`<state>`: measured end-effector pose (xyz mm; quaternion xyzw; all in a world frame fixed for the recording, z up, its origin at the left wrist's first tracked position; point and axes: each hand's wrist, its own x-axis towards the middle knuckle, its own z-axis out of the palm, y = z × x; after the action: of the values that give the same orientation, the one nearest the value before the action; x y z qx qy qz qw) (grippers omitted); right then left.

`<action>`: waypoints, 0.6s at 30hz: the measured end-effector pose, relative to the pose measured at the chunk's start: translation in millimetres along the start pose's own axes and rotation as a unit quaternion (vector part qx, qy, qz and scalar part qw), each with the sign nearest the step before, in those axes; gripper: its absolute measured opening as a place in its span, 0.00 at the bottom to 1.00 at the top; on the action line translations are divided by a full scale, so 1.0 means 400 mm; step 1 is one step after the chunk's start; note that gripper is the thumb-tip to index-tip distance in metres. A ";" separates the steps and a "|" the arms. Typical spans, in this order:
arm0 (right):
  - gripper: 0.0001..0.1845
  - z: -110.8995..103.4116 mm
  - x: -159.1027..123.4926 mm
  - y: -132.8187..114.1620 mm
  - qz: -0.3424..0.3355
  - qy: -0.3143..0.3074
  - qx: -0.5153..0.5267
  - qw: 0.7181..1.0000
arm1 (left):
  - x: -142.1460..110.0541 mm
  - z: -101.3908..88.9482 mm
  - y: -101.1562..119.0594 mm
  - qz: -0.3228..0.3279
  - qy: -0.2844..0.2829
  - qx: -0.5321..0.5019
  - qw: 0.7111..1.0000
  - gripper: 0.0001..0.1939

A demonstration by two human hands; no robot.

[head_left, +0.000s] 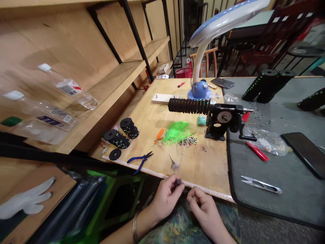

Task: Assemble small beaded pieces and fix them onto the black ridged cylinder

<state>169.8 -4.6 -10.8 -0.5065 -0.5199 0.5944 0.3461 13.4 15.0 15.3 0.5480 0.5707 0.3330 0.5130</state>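
My left hand (166, 196) is below the front edge of the wooden table (203, 166), its fingertips pinched on a small dark piece (179, 182). My right hand (201, 203) is just beside it, fingers curled and pinched together; what it holds is too small to tell. On the table ahead lie a pile of green strands (176, 131), a heap of coloured beads (188, 141), blue-handled pliers (139, 159), an orange tool (159, 135) and a small metal bit (174, 164).
A black hand-cranked winder (220, 122) carries a rod stacked with black discs (189, 105). Stacks of black discs (123, 134) lie at the left. A blue desk lamp (203, 51), thread snips (261, 184), a red cutter (256, 151), a phone (304, 152) and plastic bottles (50, 101) are around.
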 end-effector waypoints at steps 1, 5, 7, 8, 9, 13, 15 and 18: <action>0.09 0.000 -0.001 -0.001 -0.010 0.008 -0.008 1.000 | 0.002 -0.002 0.002 0.008 0.009 0.004 1.000 0.08; 0.09 -0.007 -0.003 0.003 -0.036 0.053 -0.035 0.997 | 0.013 -0.013 0.006 0.024 0.053 0.004 0.998 0.09; 0.10 -0.013 -0.004 0.007 -0.036 0.073 -0.028 0.996 | 0.021 -0.026 0.007 0.016 0.078 -0.022 0.997 0.10; 0.10 -0.015 -0.003 0.010 -0.032 0.078 -0.013 0.996 | 0.024 -0.034 0.007 0.006 0.082 -0.044 0.996 0.10; 0.11 -0.016 -0.003 0.012 -0.024 0.080 0.011 0.996 | 0.027 -0.041 0.007 -0.005 0.078 -0.066 0.995 0.10; 0.18 -0.011 0.002 0.017 0.021 0.078 0.131 0.988 | 0.029 -0.058 0.005 -0.026 0.040 -0.122 0.991 0.10; 0.20 -0.009 0.005 0.016 0.038 0.070 0.163 0.983 | 0.025 -0.057 0.006 -0.036 0.023 -0.133 0.990 0.09; 0.21 -0.008 0.004 0.014 0.041 0.065 0.173 0.982 | 0.018 -0.048 0.009 -0.070 -0.016 -0.166 0.983 0.09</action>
<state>173.3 -3.4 -16.5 -0.4974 -0.3641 0.6552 0.4367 -3.1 26.0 21.8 0.4188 0.5361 0.3778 0.6280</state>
